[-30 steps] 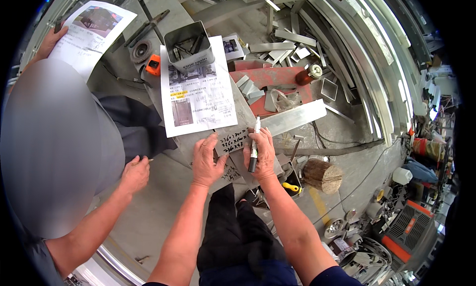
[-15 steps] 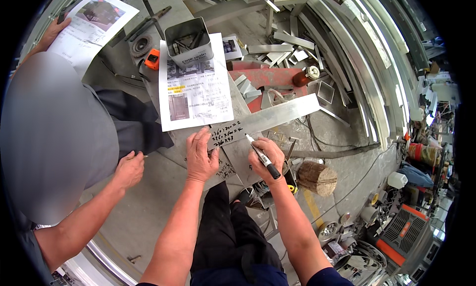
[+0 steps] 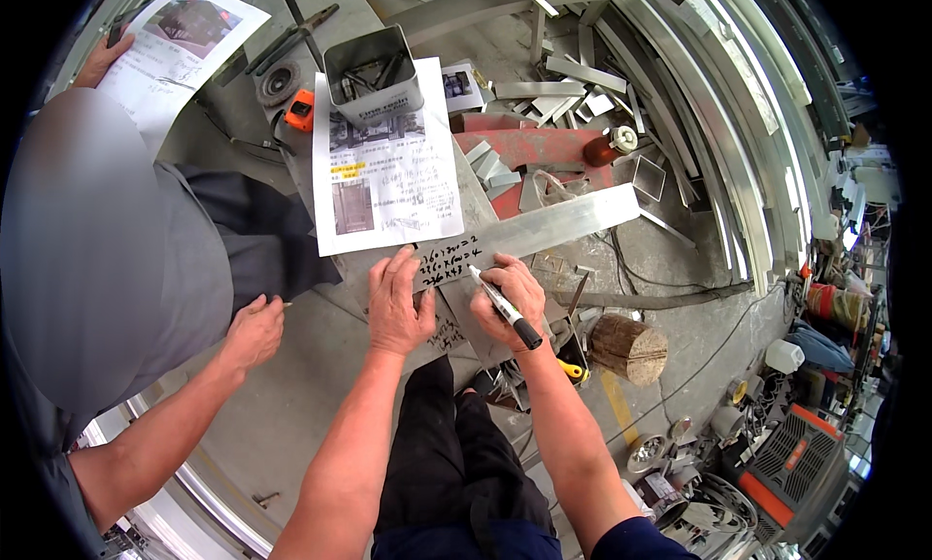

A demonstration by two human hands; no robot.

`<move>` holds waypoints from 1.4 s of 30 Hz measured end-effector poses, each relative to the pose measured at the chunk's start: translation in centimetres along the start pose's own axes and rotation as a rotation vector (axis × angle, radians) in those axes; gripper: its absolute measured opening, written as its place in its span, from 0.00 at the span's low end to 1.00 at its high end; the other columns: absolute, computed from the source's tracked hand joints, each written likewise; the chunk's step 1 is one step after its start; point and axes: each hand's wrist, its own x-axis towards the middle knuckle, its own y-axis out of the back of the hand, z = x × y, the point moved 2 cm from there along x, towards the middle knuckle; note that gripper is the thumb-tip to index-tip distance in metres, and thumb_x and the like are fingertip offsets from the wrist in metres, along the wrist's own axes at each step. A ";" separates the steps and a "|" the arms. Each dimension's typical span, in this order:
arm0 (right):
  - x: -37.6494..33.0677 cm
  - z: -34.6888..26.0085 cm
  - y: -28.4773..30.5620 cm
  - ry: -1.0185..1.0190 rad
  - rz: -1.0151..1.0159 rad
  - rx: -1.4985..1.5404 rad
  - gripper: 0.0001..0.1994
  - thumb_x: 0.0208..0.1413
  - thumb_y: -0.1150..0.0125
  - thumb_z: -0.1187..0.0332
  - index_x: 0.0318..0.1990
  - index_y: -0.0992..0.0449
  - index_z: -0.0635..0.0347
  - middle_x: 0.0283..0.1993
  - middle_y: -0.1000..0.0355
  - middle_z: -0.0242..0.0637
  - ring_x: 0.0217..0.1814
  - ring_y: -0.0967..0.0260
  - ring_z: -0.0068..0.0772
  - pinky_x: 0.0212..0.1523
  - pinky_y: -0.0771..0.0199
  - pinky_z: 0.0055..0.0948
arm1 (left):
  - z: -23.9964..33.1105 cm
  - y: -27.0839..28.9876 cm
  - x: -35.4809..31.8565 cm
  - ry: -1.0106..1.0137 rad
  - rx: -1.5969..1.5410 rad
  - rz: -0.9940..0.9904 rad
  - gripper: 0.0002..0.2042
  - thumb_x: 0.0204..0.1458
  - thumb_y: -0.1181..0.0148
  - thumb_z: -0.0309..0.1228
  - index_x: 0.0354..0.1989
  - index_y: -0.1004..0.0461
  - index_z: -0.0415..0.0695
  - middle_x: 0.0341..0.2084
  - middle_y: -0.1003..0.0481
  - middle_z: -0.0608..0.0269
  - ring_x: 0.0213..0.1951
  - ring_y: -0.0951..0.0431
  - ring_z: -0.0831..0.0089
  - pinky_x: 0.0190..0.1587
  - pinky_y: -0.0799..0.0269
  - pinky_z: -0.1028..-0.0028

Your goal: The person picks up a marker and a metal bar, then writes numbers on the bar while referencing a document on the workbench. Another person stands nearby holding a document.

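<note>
My right hand [image 3: 509,306] grips a black-and-white marker [image 3: 507,311]. Its pale tip points up and left, beside handwritten black figures on a flat, silvery metal strip [image 3: 568,218]. My left hand [image 3: 398,303] lies with fingers stretched over the strip's left part, left of the writing; nothing is held in it. Just beyond that hand, a printed sheet [image 3: 393,196] with pictures and handwriting lies on the table. A square metal tin [image 3: 374,105] holding small metal pieces stands on the sheet's far end. More black writing shows on the surface between my hands.
To my left a co-worker [image 3: 116,269] holds another printed sheet [image 3: 189,46]. An orange tape measure [image 3: 300,111] and a grinding disc [image 3: 279,82] lie near the tin. Beyond are a reddish bottle [image 3: 604,149], metal offcuts and long metal profiles [image 3: 738,123]. A wood block [image 3: 629,348] stands right.
My right hand has shifted slightly left with the marker, bringing the tip closer to the written figures. My left hand stays on the strip. The view has moved a little.
</note>
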 end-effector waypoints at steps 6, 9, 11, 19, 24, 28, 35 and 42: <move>-0.2 0.2 -0.1 -0.038 -0.049 0.007 0.09 0.42 0.37 0.77 0.34 0.25 0.62 0.30 0.25 0.43 0.40 0.20 0.54 0.48 0.17 0.43 | 0.1 -0.1 0.1 0.002 -0.001 0.003 0.25 0.53 0.35 0.34 0.59 0.33 0.42 0.62 0.28 0.51 0.57 0.32 0.45 0.63 0.35 0.52; -0.1 0.3 -0.4 -0.053 0.066 0.029 0.11 0.39 0.35 0.77 0.34 0.25 0.62 0.29 0.27 0.41 0.36 0.23 0.51 0.51 0.18 0.45 | 0.1 0.0 0.1 0.006 0.005 -0.002 0.26 0.52 0.35 0.34 0.59 0.33 0.42 0.63 0.28 0.51 0.57 0.31 0.45 0.63 0.35 0.52; 0.1 0.2 -0.3 -0.075 0.047 0.014 0.11 0.39 0.35 0.77 0.34 0.25 0.62 0.29 0.26 0.41 0.37 0.22 0.52 0.48 0.18 0.44 | 0.0 0.0 0.2 0.010 0.011 -0.005 0.26 0.52 0.35 0.34 0.59 0.33 0.42 0.63 0.28 0.51 0.57 0.31 0.45 0.63 0.35 0.52; 0.9 0.4 0.7 -0.085 -0.023 -0.014 0.08 0.41 0.39 0.77 0.33 0.26 0.64 0.29 0.26 0.43 0.37 0.19 0.46 0.46 0.18 0.41 | 0.1 -0.2 0.2 0.017 0.011 -0.004 0.26 0.51 0.35 0.34 0.59 0.33 0.42 0.62 0.28 0.50 0.57 0.31 0.45 0.63 0.34 0.52; -1.1 0.4 3.5 -0.427 0.278 0.354 0.03 0.53 0.43 0.78 0.35 0.26 0.67 0.29 0.30 0.35 0.40 0.23 0.35 0.53 0.21 0.44 | 0.0 0.1 0.1 0.009 0.007 0.025 0.27 0.50 0.35 0.33 0.59 0.33 0.42 0.61 0.28 0.51 0.57 0.31 0.45 0.62 0.33 0.52; -5.3 -1.9 6.8 -0.644 0.284 0.313 0.03 0.57 0.40 0.76 0.37 0.24 0.68 0.30 0.27 0.33 0.33 0.32 0.20 0.36 0.30 0.25 | 0.4 -0.1 0.1 0.006 -0.023 0.032 0.28 0.48 0.34 0.33 0.59 0.33 0.42 0.60 0.28 0.50 0.56 0.31 0.45 0.61 0.32 0.52; -16.5 -8.2 15.3 -0.721 0.003 -0.005 0.06 0.55 0.34 0.74 0.39 0.20 0.62 0.32 0.24 0.40 0.31 0.26 0.29 0.35 0.25 0.31 | 0.4 0.7 0.5 -0.021 -0.022 0.005 0.30 0.45 0.29 0.31 0.58 0.31 0.42 0.60 0.28 0.50 0.57 0.31 0.46 0.63 0.33 0.53; -30.6 -9.4 25.8 -0.991 0.012 -0.228 0.09 0.55 0.33 0.69 0.41 0.18 0.62 0.33 0.20 0.44 0.35 0.21 0.34 0.41 0.22 0.33 | 1.4 2.8 -2.2 0.246 0.259 -0.452 0.29 0.37 0.28 0.41 0.49 0.24 0.41 0.48 0.29 0.47 0.54 0.29 0.46 0.58 0.28 0.55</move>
